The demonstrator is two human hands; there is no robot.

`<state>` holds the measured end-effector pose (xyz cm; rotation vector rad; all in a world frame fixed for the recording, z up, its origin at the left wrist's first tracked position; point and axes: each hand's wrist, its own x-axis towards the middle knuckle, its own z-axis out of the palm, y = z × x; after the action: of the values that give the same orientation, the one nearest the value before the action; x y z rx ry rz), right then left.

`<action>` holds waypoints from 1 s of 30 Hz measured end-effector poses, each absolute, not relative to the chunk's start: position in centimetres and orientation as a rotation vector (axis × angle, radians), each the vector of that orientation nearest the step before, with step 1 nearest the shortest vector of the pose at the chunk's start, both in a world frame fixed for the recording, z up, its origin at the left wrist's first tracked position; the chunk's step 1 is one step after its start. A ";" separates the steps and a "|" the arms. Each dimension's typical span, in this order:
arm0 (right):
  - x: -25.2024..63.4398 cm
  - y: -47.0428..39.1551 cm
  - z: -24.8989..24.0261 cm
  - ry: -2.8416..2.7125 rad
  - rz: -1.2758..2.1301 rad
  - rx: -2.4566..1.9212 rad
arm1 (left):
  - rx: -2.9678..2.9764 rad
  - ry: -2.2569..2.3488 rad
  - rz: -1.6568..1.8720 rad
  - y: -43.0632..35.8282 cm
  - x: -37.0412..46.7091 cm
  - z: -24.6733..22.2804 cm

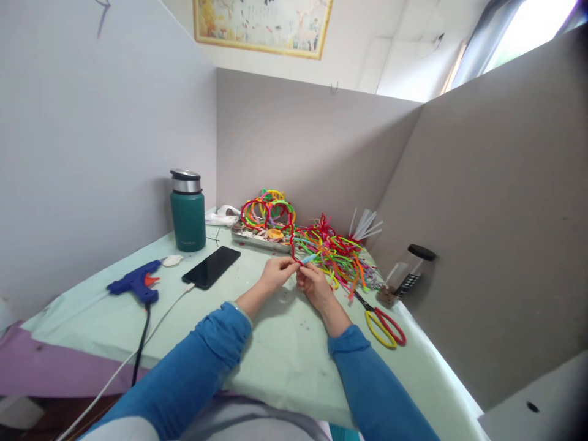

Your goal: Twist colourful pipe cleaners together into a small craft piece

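Red fuzzy stem [293, 242]: location?

Centre of frame, rising from the fingertips toward the looped stems [269, 211]. Lower end meets a light-blue piece [308, 259].

Grip?

Left hand [277, 274]: thumb and forefinger pinch the red fuzzy stem near its lower end. Right hand [316, 286], just beside: fingertips pressed together on the light-blue piece; exact contact partly hidden.

Surroundings?

Right of centre, beyond the right hand: tangled multicoloured pile [340, 250]. Left of that: metal tray [260, 244] with small pieces. Right of the right hand: scissors [386, 327], one handle yellow, one red.

And left of centre?

Black phone [212, 267], white cable [158, 324] attached; green bottle [187, 222] upright behind it; blue glue gun [136, 282] farther left.
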<state>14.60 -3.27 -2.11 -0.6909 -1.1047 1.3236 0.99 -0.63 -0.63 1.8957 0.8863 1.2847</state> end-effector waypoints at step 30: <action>14.5 -3.3 -1.9 -1.049 1.367 -0.730 | 1.866 0.944 1.341 -0.5 1.2 -0.7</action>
<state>14.49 -3.31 -1.91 -0.7302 -1.0486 1.3666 1.18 -0.53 -0.67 1.8656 0.9439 1.3407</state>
